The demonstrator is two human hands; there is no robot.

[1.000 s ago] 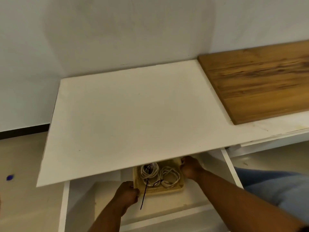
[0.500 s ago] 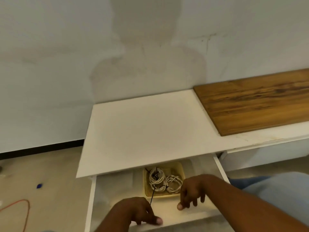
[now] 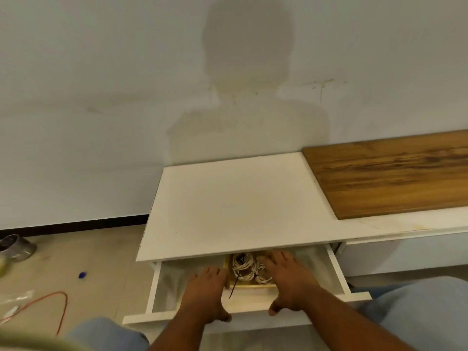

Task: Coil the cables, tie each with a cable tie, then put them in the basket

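Stained pale wall, white desk, perhaps tiled floor.

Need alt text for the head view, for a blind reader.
In an open white drawer, the left hand and right hand flank a basket of coiled white cables. A wooden board lies on the desktop above.

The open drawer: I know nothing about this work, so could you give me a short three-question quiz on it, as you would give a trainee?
1. True or false: the basket stands on the white tabletop.
2. What lies in the basket? A) coiled white cables B) scissors C) a roll of tape
3. Fill in: the cable tie poking out over the basket's near rim is ____ in colour.

Key: 1 false, it sits in the open drawer; 2 A; 3 black.
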